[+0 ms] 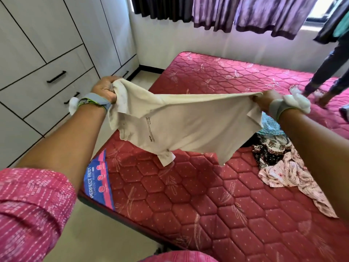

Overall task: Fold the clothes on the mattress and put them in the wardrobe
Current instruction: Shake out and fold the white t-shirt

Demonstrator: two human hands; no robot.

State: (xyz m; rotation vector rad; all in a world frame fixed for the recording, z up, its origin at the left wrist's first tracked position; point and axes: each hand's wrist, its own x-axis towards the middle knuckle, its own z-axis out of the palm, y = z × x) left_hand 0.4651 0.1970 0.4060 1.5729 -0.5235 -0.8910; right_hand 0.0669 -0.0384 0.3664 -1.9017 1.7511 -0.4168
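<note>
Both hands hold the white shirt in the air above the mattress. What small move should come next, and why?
Probably lower the white shirt flat onto the bare part of the red mattress below it. The left hand and right hand grip its opposite ends, so it hangs stretched in the air, and folding likely needs a flat surface. The pile of patterned clothes lies to the right, out of the way.

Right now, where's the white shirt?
In the head view, the white shirt hangs mid-frame above the mattress, stretched between the left hand and right hand, left of the clothes pile.
</note>
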